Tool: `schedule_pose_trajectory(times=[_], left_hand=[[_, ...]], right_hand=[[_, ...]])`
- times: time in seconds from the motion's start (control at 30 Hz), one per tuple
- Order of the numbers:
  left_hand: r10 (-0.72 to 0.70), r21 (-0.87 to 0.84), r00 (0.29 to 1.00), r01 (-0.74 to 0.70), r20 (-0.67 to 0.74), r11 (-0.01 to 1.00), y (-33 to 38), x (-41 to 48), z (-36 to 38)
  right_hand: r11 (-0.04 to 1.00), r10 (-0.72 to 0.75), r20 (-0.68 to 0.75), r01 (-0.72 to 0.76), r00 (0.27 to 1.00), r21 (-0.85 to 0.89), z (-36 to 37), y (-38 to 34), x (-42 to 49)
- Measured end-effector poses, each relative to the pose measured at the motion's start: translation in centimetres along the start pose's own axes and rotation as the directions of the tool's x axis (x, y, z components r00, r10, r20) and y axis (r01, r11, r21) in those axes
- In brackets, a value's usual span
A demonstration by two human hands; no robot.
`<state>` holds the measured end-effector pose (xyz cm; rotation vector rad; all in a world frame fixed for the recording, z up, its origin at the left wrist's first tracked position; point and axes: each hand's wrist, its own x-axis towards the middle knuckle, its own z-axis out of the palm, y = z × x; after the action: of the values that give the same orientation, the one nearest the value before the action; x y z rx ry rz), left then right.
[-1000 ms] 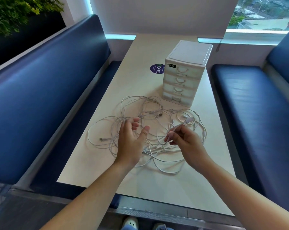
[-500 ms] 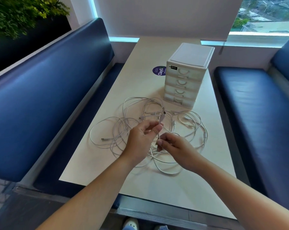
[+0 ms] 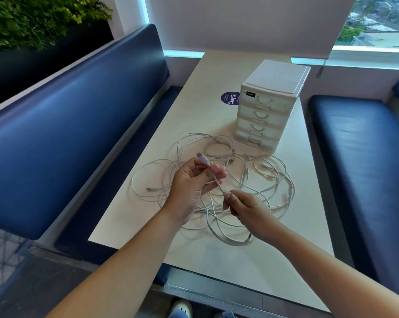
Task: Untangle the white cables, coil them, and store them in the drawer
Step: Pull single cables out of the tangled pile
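Both hands hover just above the middle of the table (image 3: pixel 239 267). Her or his left hand (image 3: pixel 194 182) has its fingers curled round a white cable (image 3: pixel 218 183) close to its end, pinching it so that the plug (image 3: pixel 202 159) pokes out past the fingers toward the table's left edge. Slightly nearer the front edge, the right hand (image 3: pixel 246 210) pinches the same cable between thumb and fingertips, and the short stretch between the two hands runs straight. Beneath them the tangle of white cables (image 3: pixel 274 180) sprawls in loose loops across the tabletop, reaching toward the right edge. Beyond it, toward the far right corner, stands a small white drawer unit (image 3: pixel 269 106), its drawers pushed in, with a round purple sticker (image 3: pixel 229 98) just to its left. Blue padded benches (image 3: pixel 79 125) flank the table.
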<state>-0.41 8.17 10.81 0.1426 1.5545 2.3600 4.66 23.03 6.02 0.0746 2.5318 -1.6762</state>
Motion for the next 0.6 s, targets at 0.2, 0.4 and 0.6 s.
schedule_pose_trajectory(times=[0.2,0.4,0.6], left_hand=[[-0.048,-0.107,0.996,0.04,-0.075,0.994,0.3,0.5,-0.5],[-0.086,-0.132,0.988,0.07,-0.124,0.989,1.1,1.4,-1.0],[-0.074,-0.083,0.987,0.062,-0.14,0.995,1.8,2.5,-2.7]], right_hand=[[0.99,-0.116,-0.045,0.112,0.992,-0.086,-0.2,0.1,0.0],[0.991,-0.088,0.102,0.098,0.991,-0.094,0.2,0.4,0.3],[0.999,0.024,0.183,-0.015,0.983,-0.047,0.8,0.0,0.9]])
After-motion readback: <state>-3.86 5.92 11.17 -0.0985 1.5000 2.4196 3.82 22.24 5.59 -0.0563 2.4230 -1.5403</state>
